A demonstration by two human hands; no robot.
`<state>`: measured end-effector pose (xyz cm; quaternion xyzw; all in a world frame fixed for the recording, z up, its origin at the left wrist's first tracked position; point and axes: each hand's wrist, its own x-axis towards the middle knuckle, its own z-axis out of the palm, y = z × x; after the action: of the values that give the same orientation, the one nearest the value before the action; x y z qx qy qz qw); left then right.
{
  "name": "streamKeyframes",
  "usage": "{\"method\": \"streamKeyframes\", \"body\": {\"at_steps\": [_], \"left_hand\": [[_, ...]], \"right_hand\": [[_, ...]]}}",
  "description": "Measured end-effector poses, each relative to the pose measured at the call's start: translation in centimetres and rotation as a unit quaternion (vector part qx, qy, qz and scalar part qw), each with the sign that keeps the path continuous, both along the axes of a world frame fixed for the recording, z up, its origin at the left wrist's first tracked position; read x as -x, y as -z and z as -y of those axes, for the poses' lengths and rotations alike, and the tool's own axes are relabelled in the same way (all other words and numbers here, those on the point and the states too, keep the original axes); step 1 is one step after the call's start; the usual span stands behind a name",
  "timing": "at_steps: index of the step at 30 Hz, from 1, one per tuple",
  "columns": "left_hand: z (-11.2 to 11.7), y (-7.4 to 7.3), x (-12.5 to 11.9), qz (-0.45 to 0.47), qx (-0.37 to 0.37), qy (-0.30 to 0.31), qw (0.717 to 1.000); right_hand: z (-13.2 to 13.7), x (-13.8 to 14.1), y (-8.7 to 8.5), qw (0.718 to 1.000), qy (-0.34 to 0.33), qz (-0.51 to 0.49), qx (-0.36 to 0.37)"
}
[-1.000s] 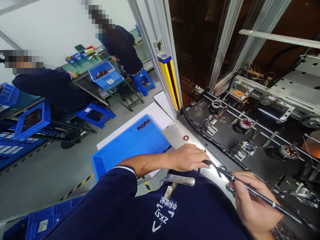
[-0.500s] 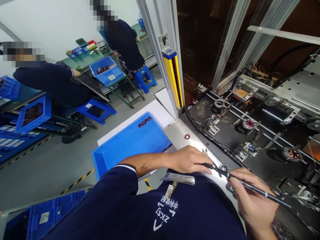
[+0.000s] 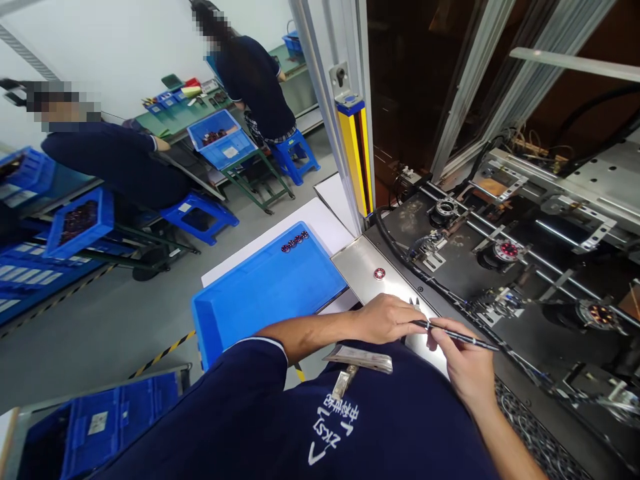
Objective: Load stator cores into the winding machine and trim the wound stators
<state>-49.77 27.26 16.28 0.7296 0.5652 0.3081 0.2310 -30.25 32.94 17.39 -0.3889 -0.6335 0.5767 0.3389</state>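
In the head view, a slim black pen with light bands lies across the front of my body. My left hand is closed at its left end, fingers bent around it. My right hand pinches it just right of that, and its far end sticks out past my knuckles. Whether the pen is one piece or two between my fingers I cannot tell. Just beyond my left fingers, the tips of a cutter-like tool show on the metal ledge. A small round red part rests on that ledge.
A blue tray at left holds several dark red round parts. To the right is a machine with rails and round fixtures. A yellow-edged post stands ahead. Two people sit at benches, with blue bins nearby.
My right hand has moved left and up, close to my left hand. The pen lies flatter and reaches less far right. The view has shifted slightly.
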Motion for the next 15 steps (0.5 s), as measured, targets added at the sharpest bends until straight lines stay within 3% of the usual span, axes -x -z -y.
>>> {"method": "streamKeyframes", "body": {"at_steps": [3,5,7,11,15], "left_hand": [[0.7,4.0,3.6,-0.036,0.019,-0.180,0.983],[1.4,6.5,7.0,-0.062,0.038,-0.314,0.947],[1.9,8.6,10.3,-0.078,0.064,-0.410,0.907],[1.0,11.4,14.0,-0.078,0.120,-0.492,0.859],[-1.5,12.3,14.6,-0.067,0.159,-0.515,0.839]], "right_hand": [[-0.5,-1.8,-0.1,0.998,0.051,0.028,0.004],[-0.7,-3.7,-0.3,0.991,0.106,0.076,0.008],[-0.8,-5.8,-0.4,0.980,0.137,0.141,0.017],[-0.2,-8.8,0.2,0.973,0.140,0.181,0.014],[0.9,-11.2,1.0,0.963,0.185,0.196,-0.004]]}}
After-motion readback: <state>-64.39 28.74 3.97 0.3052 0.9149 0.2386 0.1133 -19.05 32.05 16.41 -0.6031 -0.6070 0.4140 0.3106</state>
